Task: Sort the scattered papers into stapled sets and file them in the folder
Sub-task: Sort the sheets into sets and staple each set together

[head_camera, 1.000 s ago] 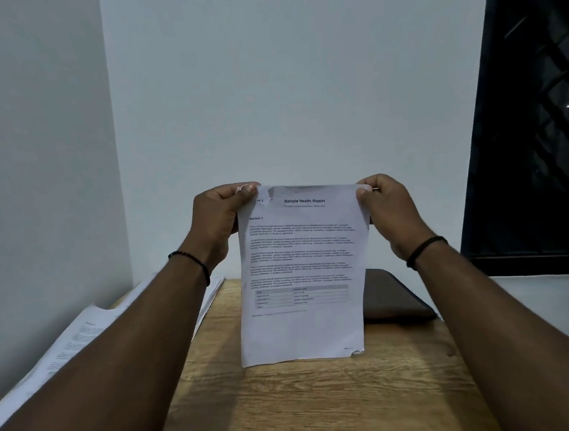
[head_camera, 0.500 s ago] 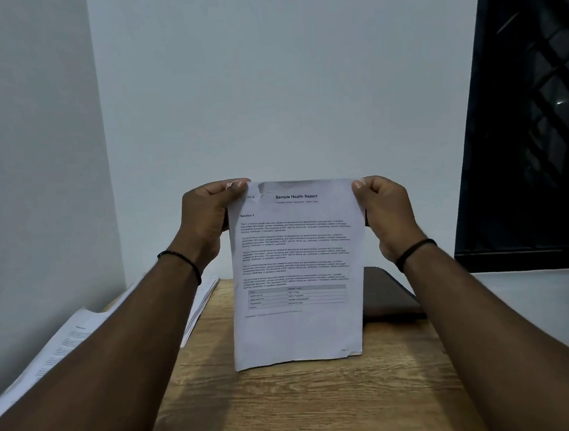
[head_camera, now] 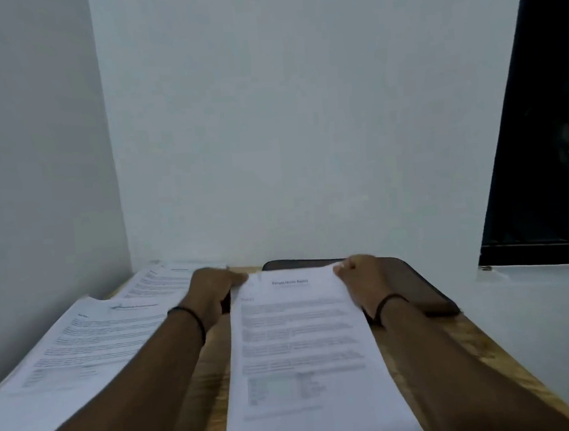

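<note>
1. Papers of the health-report set [head_camera: 302,351] lay flat along the middle of the worktop [head_camera: 459,344], top edge over the near edge of the dark folder [head_camera: 416,286].
2. Left hand [head_camera: 214,290] pinched the set's top left corner, fingers curled. Right hand [head_camera: 360,277] gripped the top right corner the same way.
3. Whether the set was stapled could not be told; frame blurred.
4. Outward: two more printed sheets [head_camera: 82,353] lay to the left, one [head_camera: 164,277] further back against the wall, apart from the held set.
5. No stapler in view.
6. Risks, as judged: loose pages could fan or skew when the corners are let go, giving a crooked staple. Left forearm lay over the left-hand sheets and could drag them off the worktop edge.
</note>
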